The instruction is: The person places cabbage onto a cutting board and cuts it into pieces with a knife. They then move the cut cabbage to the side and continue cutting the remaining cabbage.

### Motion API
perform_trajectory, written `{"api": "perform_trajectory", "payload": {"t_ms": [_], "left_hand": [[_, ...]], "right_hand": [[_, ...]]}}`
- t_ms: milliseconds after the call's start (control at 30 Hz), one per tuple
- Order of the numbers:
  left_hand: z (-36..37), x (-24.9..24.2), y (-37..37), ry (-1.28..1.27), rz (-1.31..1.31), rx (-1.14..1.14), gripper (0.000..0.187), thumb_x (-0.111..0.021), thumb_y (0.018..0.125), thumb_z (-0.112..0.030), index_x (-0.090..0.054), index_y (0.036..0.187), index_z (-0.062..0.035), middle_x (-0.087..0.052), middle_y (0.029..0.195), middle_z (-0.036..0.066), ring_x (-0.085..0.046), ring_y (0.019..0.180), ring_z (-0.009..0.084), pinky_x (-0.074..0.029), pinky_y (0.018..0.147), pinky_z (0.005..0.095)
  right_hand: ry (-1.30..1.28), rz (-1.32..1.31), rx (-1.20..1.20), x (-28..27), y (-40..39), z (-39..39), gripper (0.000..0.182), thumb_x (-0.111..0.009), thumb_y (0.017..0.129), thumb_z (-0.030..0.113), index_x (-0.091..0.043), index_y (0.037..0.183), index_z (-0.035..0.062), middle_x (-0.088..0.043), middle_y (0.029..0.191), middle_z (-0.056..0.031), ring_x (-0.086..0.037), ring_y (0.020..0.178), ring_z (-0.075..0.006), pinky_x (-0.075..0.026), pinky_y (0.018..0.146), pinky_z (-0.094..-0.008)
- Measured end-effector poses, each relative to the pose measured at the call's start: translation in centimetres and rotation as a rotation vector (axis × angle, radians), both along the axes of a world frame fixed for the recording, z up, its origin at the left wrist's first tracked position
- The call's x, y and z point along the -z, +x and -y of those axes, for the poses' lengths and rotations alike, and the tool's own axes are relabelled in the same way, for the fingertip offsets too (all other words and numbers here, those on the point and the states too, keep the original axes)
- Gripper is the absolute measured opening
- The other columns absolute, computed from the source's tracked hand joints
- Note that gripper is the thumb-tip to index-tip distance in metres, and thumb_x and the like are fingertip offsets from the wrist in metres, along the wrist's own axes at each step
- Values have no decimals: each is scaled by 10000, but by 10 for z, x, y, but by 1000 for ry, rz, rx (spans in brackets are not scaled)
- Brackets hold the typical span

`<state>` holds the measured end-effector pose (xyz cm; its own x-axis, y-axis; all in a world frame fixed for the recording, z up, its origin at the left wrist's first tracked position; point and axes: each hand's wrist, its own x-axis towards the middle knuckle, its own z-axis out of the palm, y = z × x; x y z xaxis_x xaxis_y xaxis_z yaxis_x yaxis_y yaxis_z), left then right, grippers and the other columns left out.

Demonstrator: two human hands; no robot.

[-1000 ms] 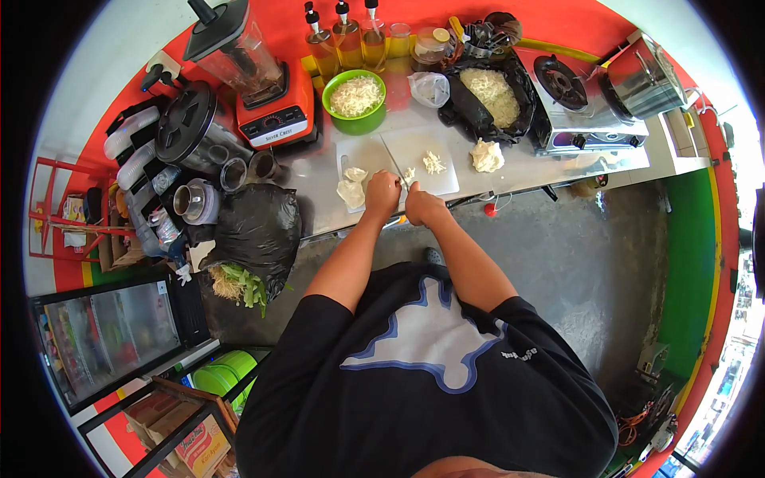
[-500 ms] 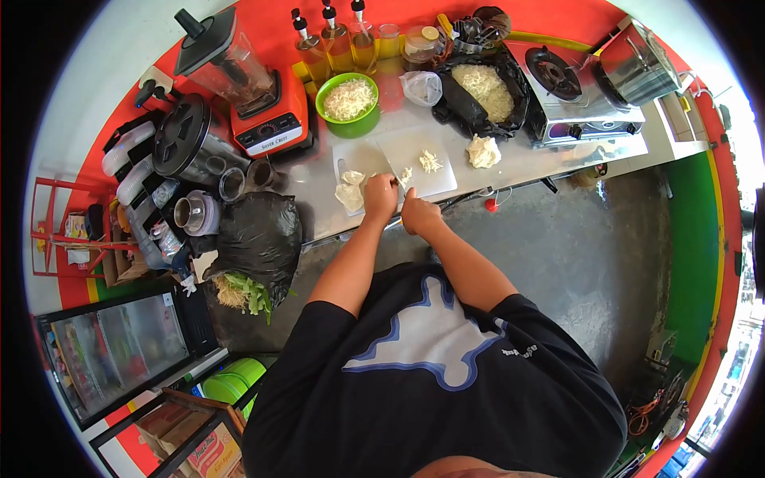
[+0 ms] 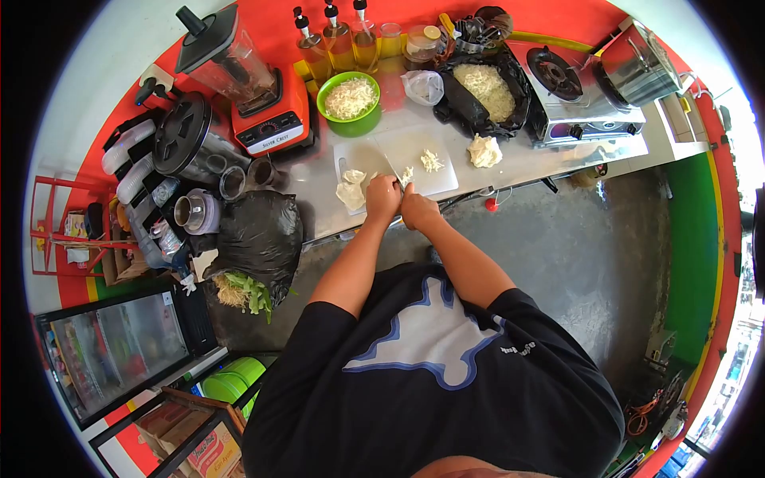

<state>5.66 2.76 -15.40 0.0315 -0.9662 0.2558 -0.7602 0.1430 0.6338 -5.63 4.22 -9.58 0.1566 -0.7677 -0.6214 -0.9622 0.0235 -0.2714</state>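
Observation:
Both hands meet at the front edge of a white cutting board (image 3: 441,182). My left hand (image 3: 383,197) is closed, its fingers curled over something I cannot make out. Close beside it, my right hand (image 3: 419,210) is closed round the handle of a knife, mostly hidden, whose short blade points away from me. Pale shreds (image 3: 408,173) lie just beyond the blade, and a second small pile of shreds (image 3: 432,162) is to the right. Pale flat pieces (image 3: 351,193) rest on the board's left part. Off the board at the right sits a pale lump (image 3: 484,151).
Behind the board are a green bowl (image 3: 351,118) of shreds and a black bag (image 3: 519,94) holding more. A red blender (image 3: 275,119) and a black plastic bag (image 3: 259,239) stand left. At the right is a gas stove (image 3: 590,119).
My right hand has shifted very slightly toward the board's edge. The hands otherwise keep their places, and the view has moved a little.

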Motion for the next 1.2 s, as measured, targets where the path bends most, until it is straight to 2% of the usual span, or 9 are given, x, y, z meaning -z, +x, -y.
{"api": "perform_trajectory", "payload": {"t_ms": [400,567,633,667,733,967,1033,1167,1200], "left_hand": [[3,-7,2,75,-7,-12,115,-618,784,-67,-708,740,-12,-668,807,233,-655,751,433,-535,704,510],[8,-8,5,196,36,2,121,-609,784,-49,-724,755,-28,-683,834,239,-665,774,433,-542,706,509],[7,-7,4,192,32,-5,119,-614,788,-56,-725,756,-29,-685,828,236,-670,774,432,-545,706,506],[7,-7,4,186,28,-15,119,-619,792,-63,-727,757,-30,-687,822,234,-674,774,431,-548,707,504],[7,-13,3,207,29,-30,118,-624,795,-69,-729,763,-28,-689,816,234,-678,770,431,-551,706,500],[8,-12,4,223,-18,-26,110,-633,795,-63,-728,764,-18,-678,766,255,-683,745,438,-554,687,503],[7,-13,3,219,-5,-21,107,-635,793,-61,-726,763,-14,-675,765,258,-680,740,443,-555,688,505],[6,-7,3,190,10,-25,104,-634,777,-55,-720,749,-3,-662,752,270,-667,716,459,-554,688,513],[7,-8,3,189,11,-24,104,-634,777,-55,-720,749,-3,-662,752,270,-667,716,459,-554,688,513]], "right_hand": [[27,-28,-52,-5,-2,2,541,-659,822,26,-341,1252,-57,-674,1138,-310,-676,1099,-414,-549,907,-461],[28,-24,-24,-7,0,2,562,-663,822,27,-333,1270,-57,-671,1156,-303,-673,1106,-417,-541,920,-470],[54,-76,-55,-3,1,-4,662,-746,798,87,-324,1289,-55,-687,1172,-256,-688,1106,-372,-555,911,-435],[54,-76,-56,-2,0,-5,662,-746,798,87,-324,1289,-55,-687,1172,-256,-688,1106,-372,-555,911,-435],[52,-40,-15,-3,1,-6,563,-655,828,26,-330,1280,-54,-667,1173,-302,-668,1115,-420,-537,928,-475],[50,-13,-20,-4,-1,2,581,-673,819,26,-322,1273,-66,-669,1149,-308,-673,1109,-415,-538,926,-475],[39,-34,-22,3,0,-8,616,-722,810,67,-334,1271,-61,-679,1180,-268,-684,1110,-382,-557,908,-441],[45,-43,-30,-1,1,-8,610,-714,814,70,-334,1274,-56,-674,1192,-268,-681,1115,-382,-551,922,-444],[36,-11,-20,-4,1,-4,593,-698,807,33,-334,1266,-58,-672,1163,-288,-676,1109,-407,-547,918,-459]]}}
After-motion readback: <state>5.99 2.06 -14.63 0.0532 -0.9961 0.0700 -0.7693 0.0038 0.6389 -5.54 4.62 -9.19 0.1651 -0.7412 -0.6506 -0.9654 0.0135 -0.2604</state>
